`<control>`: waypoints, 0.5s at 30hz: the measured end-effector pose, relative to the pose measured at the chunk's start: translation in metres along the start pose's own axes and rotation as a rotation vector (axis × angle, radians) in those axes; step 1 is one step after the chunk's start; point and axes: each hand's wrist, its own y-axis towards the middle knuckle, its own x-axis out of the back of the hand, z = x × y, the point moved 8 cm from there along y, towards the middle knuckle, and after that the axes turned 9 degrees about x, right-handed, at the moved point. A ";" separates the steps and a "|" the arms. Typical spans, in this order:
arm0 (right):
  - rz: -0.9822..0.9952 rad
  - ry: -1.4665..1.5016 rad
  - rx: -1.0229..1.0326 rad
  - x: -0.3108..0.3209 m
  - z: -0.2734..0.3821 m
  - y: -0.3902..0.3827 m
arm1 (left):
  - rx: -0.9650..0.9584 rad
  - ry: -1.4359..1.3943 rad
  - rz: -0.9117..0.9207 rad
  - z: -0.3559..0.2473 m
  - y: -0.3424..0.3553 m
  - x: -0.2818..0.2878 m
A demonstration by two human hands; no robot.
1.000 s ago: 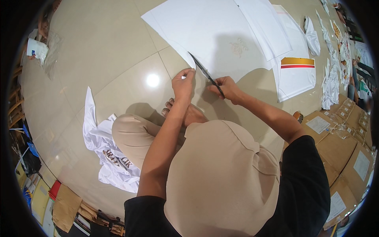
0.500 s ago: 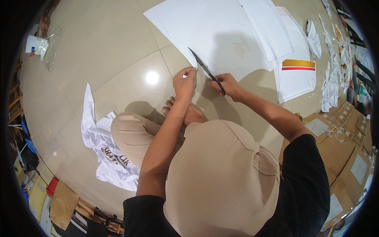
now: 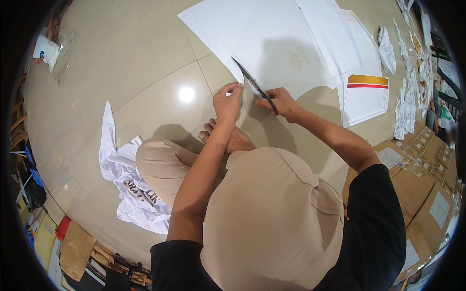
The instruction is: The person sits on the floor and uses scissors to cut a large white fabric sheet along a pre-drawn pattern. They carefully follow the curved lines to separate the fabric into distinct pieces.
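A large white fabric sheet (image 3: 233, 29) with a faint printed motif lies spread on the tiled floor ahead of me. My left hand (image 3: 227, 101) pinches the strip at the sheet's near left edge. In my right hand (image 3: 278, 104) is a pair of black-handled scissors (image 3: 251, 79), fingers through the handles. The blades point up and left over the sheet's edge, just right of my left hand. From this view it is hard to tell how far the blades are apart.
More white sheets (image 3: 335, 43) overlap at the right, one white piece with yellow and red bands (image 3: 367, 81). Crumpled white cloth (image 3: 138, 194) lies left of my knee. Cardboard boxes (image 3: 412, 186) stand at the right. A plastic-wrapped white packet (image 3: 47, 52) is at the far left, near another person's hand.
The scissors' blades have shifted very slightly along the sheet's edge. Both hands keep nearly the same place and grip.
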 end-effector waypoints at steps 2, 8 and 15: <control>0.005 -0.014 0.008 0.001 0.001 0.001 | -0.006 0.007 -0.002 0.000 0.000 0.000; -0.005 -0.012 0.024 0.004 0.005 0.000 | 0.005 -0.001 -0.010 0.003 0.002 0.001; 0.000 -0.030 0.024 0.006 0.012 0.004 | -0.015 0.002 -0.008 0.001 0.002 0.000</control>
